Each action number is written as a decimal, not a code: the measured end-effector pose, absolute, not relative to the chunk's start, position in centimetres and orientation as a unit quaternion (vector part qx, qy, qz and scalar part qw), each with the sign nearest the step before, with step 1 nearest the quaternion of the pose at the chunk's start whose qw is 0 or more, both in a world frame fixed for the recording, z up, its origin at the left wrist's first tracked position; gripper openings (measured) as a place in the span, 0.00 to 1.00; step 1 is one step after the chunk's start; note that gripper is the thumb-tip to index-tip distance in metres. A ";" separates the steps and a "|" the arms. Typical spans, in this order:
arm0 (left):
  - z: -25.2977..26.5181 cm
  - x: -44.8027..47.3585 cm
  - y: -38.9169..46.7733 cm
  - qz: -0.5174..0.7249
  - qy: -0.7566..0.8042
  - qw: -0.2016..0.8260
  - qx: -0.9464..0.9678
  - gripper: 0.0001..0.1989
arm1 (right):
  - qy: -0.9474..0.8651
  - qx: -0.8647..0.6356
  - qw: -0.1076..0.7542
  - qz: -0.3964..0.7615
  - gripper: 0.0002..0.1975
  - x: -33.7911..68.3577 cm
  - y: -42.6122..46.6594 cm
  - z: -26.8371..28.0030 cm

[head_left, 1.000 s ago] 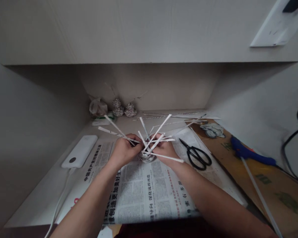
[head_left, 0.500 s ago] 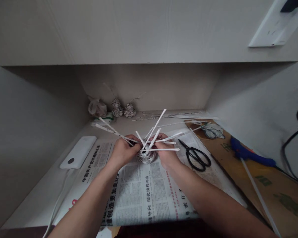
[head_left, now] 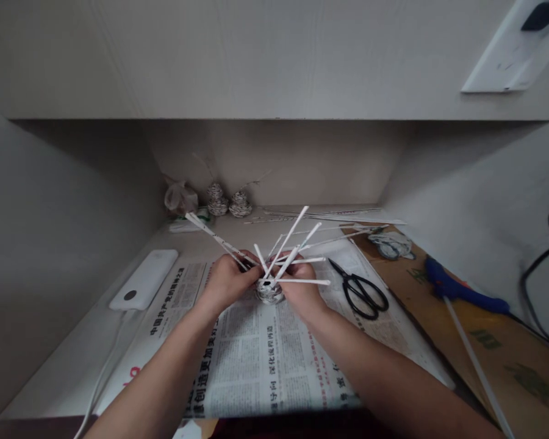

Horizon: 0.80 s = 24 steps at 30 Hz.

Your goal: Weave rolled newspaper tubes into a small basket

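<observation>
A small round weaving of rolled newspaper (head_left: 269, 294) is held between both hands above the newspaper sheet (head_left: 251, 366). White paper tubes (head_left: 294, 241) stick up and out of it, several toward the right. My left hand (head_left: 232, 277) is closed on the left side of the weaving, with paper tubes pointing up and left past its fingers. On the other side my right hand (head_left: 302, 286) is closed at the weaving, its fingertips partly hidden behind the tubes. Black scissors (head_left: 360, 289) lie just right of my right hand.
Two finished-looking woven gourds (head_left: 240, 205) stand at the back left beside a plastic bag (head_left: 181, 198). Loose paper tubes (head_left: 320, 215) lie along the back. A white power bank (head_left: 144, 280) sits left; a blue glue gun (head_left: 462, 288) rests on cardboard (head_left: 498, 366) at right.
My right hand has shifted slightly left and inward at the weaving. Some right-hand tubes now point more upward, and the left tubes have drawn closer together.
</observation>
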<state>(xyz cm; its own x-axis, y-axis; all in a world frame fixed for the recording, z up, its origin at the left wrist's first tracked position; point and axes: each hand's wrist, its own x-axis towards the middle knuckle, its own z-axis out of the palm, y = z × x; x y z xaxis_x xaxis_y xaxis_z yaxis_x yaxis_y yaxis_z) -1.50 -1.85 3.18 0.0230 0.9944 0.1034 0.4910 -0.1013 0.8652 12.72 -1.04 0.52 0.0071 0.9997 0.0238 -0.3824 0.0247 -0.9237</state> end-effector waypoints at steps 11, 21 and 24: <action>1.6 -1.0 -1.2 0.452 0.542 0.368 0.605 0.08 | -0.480 -0.415 0.578 0.513 0.08 12.9 -0.2 -1.6; 1.7 -0.8 -1.1 0.474 0.547 0.400 0.562 0.08 | -0.477 -0.327 0.609 0.544 0.06 12.4 -0.2 -1.7; 1.5 -0.9 -1.0 0.478 0.556 0.397 0.552 0.09 | -0.514 -0.333 0.597 0.518 0.04 12.6 -0.3 -1.7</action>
